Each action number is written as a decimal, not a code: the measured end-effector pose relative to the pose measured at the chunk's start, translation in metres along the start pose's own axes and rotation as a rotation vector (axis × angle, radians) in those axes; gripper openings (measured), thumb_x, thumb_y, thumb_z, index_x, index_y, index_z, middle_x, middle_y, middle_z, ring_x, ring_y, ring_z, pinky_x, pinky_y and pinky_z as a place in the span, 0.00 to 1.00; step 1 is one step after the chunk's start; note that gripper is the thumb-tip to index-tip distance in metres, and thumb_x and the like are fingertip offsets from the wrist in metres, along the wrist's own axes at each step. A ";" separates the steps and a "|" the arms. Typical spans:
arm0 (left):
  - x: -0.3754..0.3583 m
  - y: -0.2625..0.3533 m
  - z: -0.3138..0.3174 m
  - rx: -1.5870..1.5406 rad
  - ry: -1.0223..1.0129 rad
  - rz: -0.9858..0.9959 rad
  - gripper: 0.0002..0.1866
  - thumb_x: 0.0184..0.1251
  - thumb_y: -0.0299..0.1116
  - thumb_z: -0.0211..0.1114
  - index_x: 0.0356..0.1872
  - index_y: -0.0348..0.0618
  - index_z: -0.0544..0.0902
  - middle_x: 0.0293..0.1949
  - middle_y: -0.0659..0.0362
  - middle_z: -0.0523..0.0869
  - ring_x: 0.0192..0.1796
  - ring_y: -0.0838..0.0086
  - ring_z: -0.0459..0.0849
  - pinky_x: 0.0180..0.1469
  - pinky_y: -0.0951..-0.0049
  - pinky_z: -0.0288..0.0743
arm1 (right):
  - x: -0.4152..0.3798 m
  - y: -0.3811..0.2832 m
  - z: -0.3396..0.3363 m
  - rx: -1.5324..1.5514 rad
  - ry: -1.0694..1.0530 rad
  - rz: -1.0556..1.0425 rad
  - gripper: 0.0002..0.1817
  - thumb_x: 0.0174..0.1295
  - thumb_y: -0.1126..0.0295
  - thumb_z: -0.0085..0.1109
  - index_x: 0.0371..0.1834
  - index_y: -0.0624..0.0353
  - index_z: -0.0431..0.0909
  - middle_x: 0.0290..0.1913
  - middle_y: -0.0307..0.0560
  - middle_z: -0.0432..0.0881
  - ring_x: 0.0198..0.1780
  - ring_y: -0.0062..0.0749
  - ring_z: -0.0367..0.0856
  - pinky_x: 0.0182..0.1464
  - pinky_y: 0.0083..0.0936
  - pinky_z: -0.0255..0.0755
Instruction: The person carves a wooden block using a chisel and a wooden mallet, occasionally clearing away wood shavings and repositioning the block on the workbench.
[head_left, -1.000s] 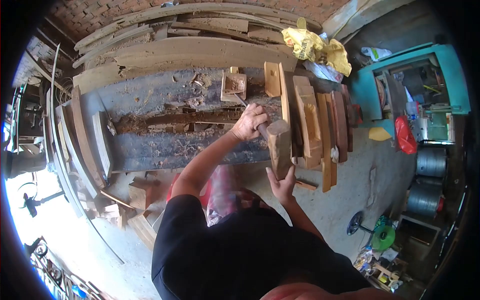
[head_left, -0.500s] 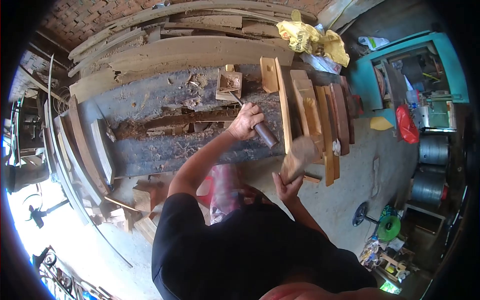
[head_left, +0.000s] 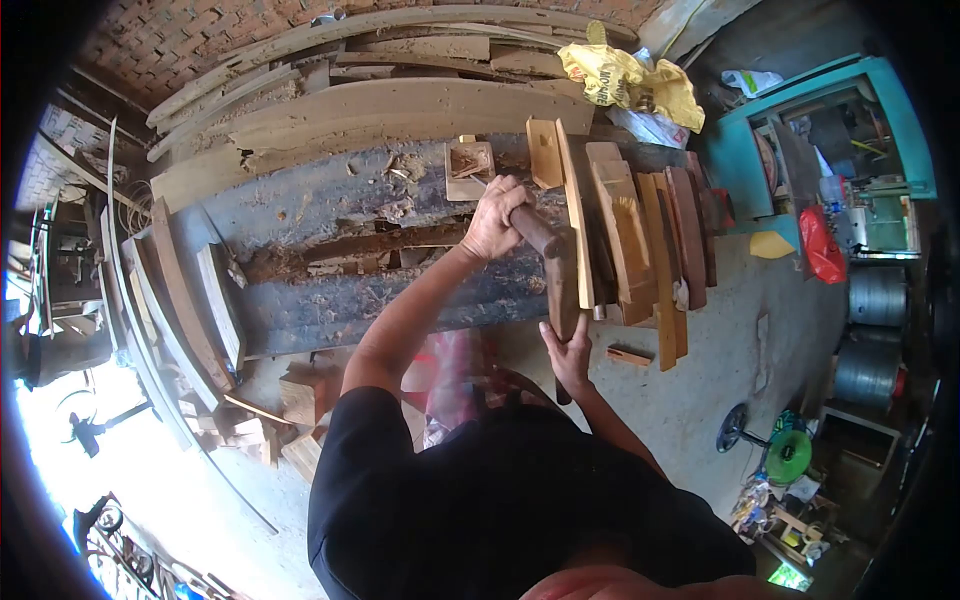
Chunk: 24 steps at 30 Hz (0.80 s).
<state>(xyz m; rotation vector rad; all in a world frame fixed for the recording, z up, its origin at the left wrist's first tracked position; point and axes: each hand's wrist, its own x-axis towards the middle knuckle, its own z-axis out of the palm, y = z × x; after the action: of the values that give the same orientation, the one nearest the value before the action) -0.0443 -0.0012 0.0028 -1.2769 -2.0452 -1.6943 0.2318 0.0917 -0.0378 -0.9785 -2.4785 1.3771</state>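
Note:
My left hand is wrapped round the dark wooden handle of a chisel. The blade side points at a small hollowed wooden block on the heavy dark workbench; my hand hides much of the blade. Wood chips lie in the block's hollow. My right hand is closed on a wooden mallet, held at the bench's front edge. The mallet's head is up against the butt of the chisel handle, touching or very nearly so.
Several wooden pieces stand in a row right of the chisel. Long curved boards are stacked behind the bench, with a yellow bag on their right end. Planks lean at the left. A green fan stands on the floor.
The mallet has swung left, from beside the row of wood to the chisel's butt. My left hand keeps its hold, its back now turned up more. The view has shifted slightly.

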 end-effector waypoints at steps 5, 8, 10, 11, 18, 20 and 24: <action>0.005 -0.002 -0.001 -0.047 0.030 -0.102 0.13 0.46 0.30 0.73 0.31 0.46 0.77 0.31 0.55 0.77 0.40 0.57 0.76 0.46 0.61 0.69 | 0.030 -0.005 0.032 -0.099 -0.048 -0.065 0.36 0.60 0.54 0.69 0.63 0.61 0.62 0.42 0.63 0.83 0.43 0.57 0.84 0.44 0.44 0.75; -0.009 0.001 0.010 0.003 0.039 -0.051 0.14 0.48 0.30 0.74 0.31 0.48 0.76 0.32 0.59 0.78 0.40 0.61 0.77 0.46 0.64 0.70 | 0.061 -0.031 0.045 -0.072 0.028 -0.204 0.38 0.61 0.49 0.65 0.65 0.61 0.59 0.38 0.67 0.82 0.41 0.66 0.83 0.39 0.50 0.75; -0.018 0.002 0.013 -0.029 0.014 -0.027 0.14 0.49 0.31 0.75 0.32 0.48 0.76 0.33 0.58 0.77 0.40 0.61 0.77 0.45 0.62 0.68 | 0.087 -0.031 0.057 -0.043 0.033 -0.315 0.35 0.62 0.51 0.63 0.62 0.60 0.60 0.37 0.65 0.83 0.39 0.63 0.83 0.38 0.48 0.76; -0.023 0.000 0.016 -0.047 -0.010 -0.023 0.14 0.49 0.31 0.75 0.32 0.48 0.77 0.33 0.58 0.77 0.40 0.61 0.77 0.45 0.62 0.68 | 0.100 -0.040 0.058 0.041 0.016 -0.383 0.33 0.62 0.51 0.63 0.61 0.60 0.60 0.37 0.64 0.83 0.38 0.63 0.83 0.37 0.48 0.76; -0.033 0.003 0.013 -0.075 -0.058 -0.049 0.15 0.44 0.33 0.75 0.32 0.47 0.78 0.37 0.56 0.77 0.43 0.56 0.75 0.47 0.59 0.68 | 0.189 0.012 0.113 0.267 -0.085 -0.079 0.34 0.59 0.50 0.65 0.57 0.59 0.61 0.34 0.62 0.83 0.34 0.58 0.85 0.33 0.46 0.75; -0.038 -0.001 0.013 -0.093 -0.057 -0.029 0.16 0.45 0.34 0.76 0.33 0.48 0.78 0.38 0.57 0.77 0.43 0.58 0.75 0.46 0.60 0.68 | 0.188 -0.085 0.087 0.102 -0.033 -0.021 0.35 0.57 0.50 0.67 0.57 0.61 0.62 0.30 0.62 0.82 0.33 0.56 0.84 0.32 0.45 0.74; -0.039 -0.005 0.013 -0.144 -0.062 -0.022 0.17 0.44 0.33 0.78 0.34 0.49 0.79 0.38 0.59 0.77 0.43 0.59 0.76 0.46 0.60 0.68 | 0.222 -0.083 0.097 -0.003 -0.086 -0.128 0.38 0.54 0.49 0.71 0.55 0.64 0.63 0.28 0.61 0.81 0.29 0.58 0.81 0.30 0.44 0.73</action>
<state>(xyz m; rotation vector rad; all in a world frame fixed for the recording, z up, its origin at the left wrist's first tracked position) -0.0191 -0.0090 -0.0292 -1.3709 -2.0094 -1.8650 -0.0199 0.1259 -0.0665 -0.7608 -2.5553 1.4036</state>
